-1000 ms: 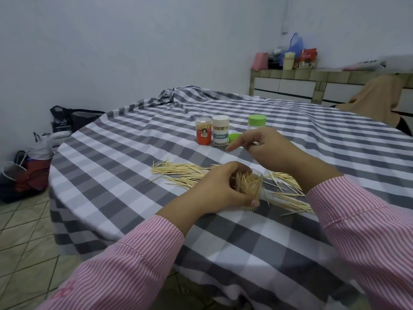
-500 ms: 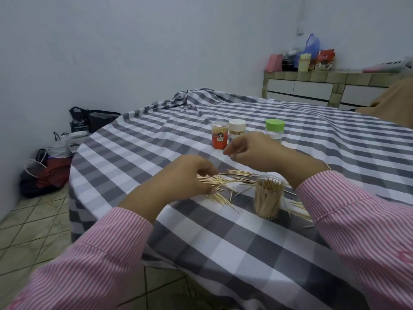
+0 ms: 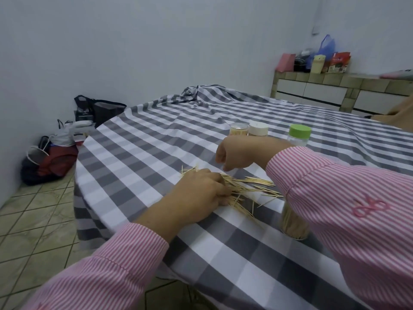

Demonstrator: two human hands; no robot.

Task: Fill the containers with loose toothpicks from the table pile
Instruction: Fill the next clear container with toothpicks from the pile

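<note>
Fingers (image 3: 220, 193) of left hand now curled, apparently gripping toothpicks (image 3: 245, 189); right hand (image 3: 239, 153) unchanged, loosely curled.

I'm sitting in a plain home room: grey-and-white checked tablecloth (image 3: 134, 151) under me, beige tiled floor (image 3: 33, 220) at eight o'clock, bags heaped against the bare white wall (image 3: 51, 159) at ten, a tiled counter (image 3: 335, 82) with packets at two.

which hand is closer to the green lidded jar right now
Right. The right hand hovers just in front of the green-lidded jar; the left hand is nearer the person, on the toothpick pile.
</note>
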